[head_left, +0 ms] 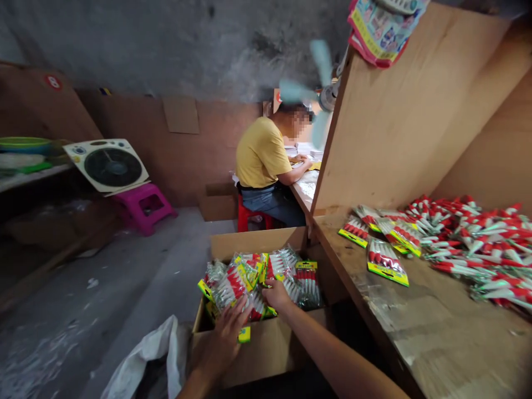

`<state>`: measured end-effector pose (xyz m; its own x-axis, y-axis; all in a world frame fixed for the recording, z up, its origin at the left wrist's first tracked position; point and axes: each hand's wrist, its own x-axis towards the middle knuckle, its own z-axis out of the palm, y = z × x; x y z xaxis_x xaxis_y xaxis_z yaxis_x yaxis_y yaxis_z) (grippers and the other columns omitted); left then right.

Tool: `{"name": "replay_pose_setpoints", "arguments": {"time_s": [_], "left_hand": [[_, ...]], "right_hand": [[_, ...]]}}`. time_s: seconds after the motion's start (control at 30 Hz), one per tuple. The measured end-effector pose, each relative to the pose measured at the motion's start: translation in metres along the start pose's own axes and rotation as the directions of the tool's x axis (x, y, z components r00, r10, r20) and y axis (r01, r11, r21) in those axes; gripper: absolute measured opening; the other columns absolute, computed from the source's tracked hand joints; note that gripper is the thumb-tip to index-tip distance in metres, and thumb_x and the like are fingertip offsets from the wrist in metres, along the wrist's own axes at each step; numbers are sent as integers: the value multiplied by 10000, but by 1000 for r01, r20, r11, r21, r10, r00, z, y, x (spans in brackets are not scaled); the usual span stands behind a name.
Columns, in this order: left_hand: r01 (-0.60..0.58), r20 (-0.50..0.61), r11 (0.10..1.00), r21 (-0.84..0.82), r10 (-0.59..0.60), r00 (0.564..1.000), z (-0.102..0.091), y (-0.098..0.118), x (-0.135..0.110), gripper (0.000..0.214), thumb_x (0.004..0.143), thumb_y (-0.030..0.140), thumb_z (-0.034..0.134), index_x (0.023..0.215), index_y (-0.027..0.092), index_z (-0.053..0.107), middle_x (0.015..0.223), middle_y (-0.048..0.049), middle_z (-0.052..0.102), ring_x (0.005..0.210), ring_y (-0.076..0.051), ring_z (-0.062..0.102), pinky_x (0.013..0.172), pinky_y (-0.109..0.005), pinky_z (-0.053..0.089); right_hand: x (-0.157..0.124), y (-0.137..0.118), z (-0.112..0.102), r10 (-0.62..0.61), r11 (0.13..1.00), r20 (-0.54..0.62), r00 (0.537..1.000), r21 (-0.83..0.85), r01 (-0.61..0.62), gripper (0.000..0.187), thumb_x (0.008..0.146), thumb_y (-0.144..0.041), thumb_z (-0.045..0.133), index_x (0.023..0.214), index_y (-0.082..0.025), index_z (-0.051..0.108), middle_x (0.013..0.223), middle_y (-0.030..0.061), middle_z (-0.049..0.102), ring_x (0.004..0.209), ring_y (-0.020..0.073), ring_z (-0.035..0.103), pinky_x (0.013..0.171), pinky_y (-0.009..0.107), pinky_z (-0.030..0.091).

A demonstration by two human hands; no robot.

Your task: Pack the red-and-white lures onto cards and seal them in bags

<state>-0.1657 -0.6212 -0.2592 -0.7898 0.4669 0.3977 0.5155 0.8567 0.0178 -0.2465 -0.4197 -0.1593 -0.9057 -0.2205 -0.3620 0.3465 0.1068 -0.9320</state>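
Note:
A cardboard box [270,346] in front of me is heaped with clear packets of red-and-white fishing lures [235,285], each with a yellow header card. My left hand [230,321] lies over the near left edge of the heap, fingers stretched out and touching the packets. A yellow card [244,334] pokes out over the box rim beside it. In the middle of the heap, my right hand [276,295] has its fingers curled closed at the yellow edge of a packet; the fingertips are partly hidden. One packet [307,282] stands upright at the box's right side.
On the wooden table [440,338] at right lie more packets [386,260] and a pile of loose lures [477,238]. A wooden partition [386,122] rises behind them. A person in a yellow shirt [261,152] sits beyond, near a fan [326,97]. A white sack [145,354] is at left.

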Motion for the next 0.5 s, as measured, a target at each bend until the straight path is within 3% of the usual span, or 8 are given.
{"name": "replay_pose_setpoints", "arguments": {"time_s": [0.1, 0.17, 0.23, 0.33, 0.4, 0.5], "left_hand": [[43, 67, 995, -86, -38, 997, 6, -4, -14, 1080, 563, -33, 412, 1577, 278, 210, 1586, -17, 352, 1467, -226, 313, 1196, -471, 336], [42, 114, 985, -170, -23, 993, 4, -9, -13, 1068, 561, -34, 392, 1557, 328, 267, 1558, 28, 405, 1444, -200, 364, 1190, -439, 354], [145, 122, 950, -278, -115, 986, -3, -17, -5, 967, 632, -15, 391, 1523, 356, 347, 1510, 42, 480, 1392, -183, 452, 1165, -391, 390], [420, 176, 803, -424, -381, 907, -26, -36, 16, 607, 847, 141, 417, 1419, 318, 516, 1374, 2, 626, 1273, -213, 580, 1097, -374, 445], [499, 347, 721, -480, -366, 863, -47, -57, 31, 409, 900, 295, 462, 1255, 261, 662, 1252, -28, 705, 1191, -251, 631, 1049, -379, 471], [515, 464, 713, -476, -294, 836, -76, -90, 47, 349, 836, 371, 557, 1084, 221, 751, 1117, -45, 760, 1067, -272, 680, 980, -370, 501]], "right_hand": [[6, 16, -19, 6, 997, -32, 999, -73, -8, 93, 726, -215, 688, 813, -192, 666, 498, -61, 540, 487, 134, 534, 509, 227, 389], [11, 23, -28, -2, 994, -39, 999, -113, -2, 125, 703, -189, 679, 828, -191, 677, 484, -63, 529, 493, 140, 537, 505, 223, 372], [15, 29, -33, -16, 989, -34, 999, -147, 10, 183, 699, -169, 660, 881, -181, 680, 485, -67, 523, 480, 132, 520, 493, 215, 354], [18, 34, -37, -55, 979, -5, 998, -197, 52, 232, 705, -146, 630, 932, -161, 680, 490, -71, 511, 454, 113, 477, 477, 205, 328], [17, 33, -42, -96, 967, 26, 995, -234, 99, 219, 719, -142, 614, 925, -158, 687, 513, -62, 527, 457, 107, 466, 481, 203, 328], [12, 24, -56, -181, 933, 73, 981, -302, 194, 223, 729, -129, 603, 923, -166, 706, 607, -29, 603, 507, 116, 498, 514, 213, 350]]}}
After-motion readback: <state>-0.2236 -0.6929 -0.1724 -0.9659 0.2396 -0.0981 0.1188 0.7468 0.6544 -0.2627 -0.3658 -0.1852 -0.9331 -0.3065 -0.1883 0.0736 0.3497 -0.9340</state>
